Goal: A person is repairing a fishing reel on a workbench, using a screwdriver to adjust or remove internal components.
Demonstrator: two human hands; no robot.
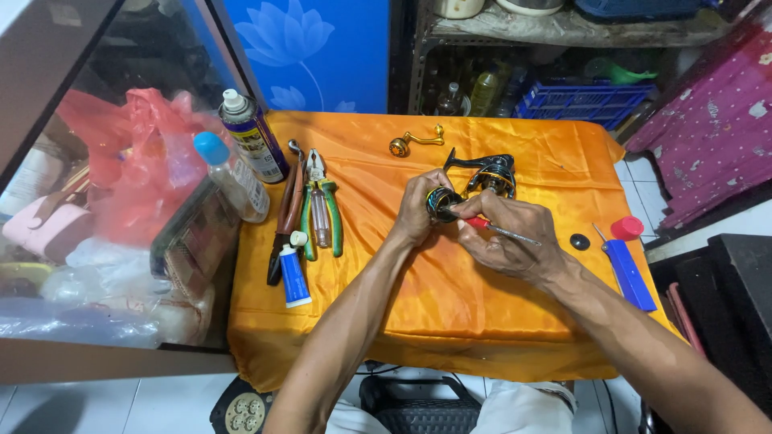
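While my left hand closes around the spool, my right hand just beside it pinches the screwdriver, shaft running away rightward, handle end toward the spool.

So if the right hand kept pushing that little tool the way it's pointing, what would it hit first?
The right hand aims its tool up and to the left, at the spool held by the left hand. The tip already looks to be at the spool, so it would meet that first, though depth is unclear.

An orange cloth covers a small table on white floor tiles. Behind stand a blue flower-printed panel and cluttered metal shelves.
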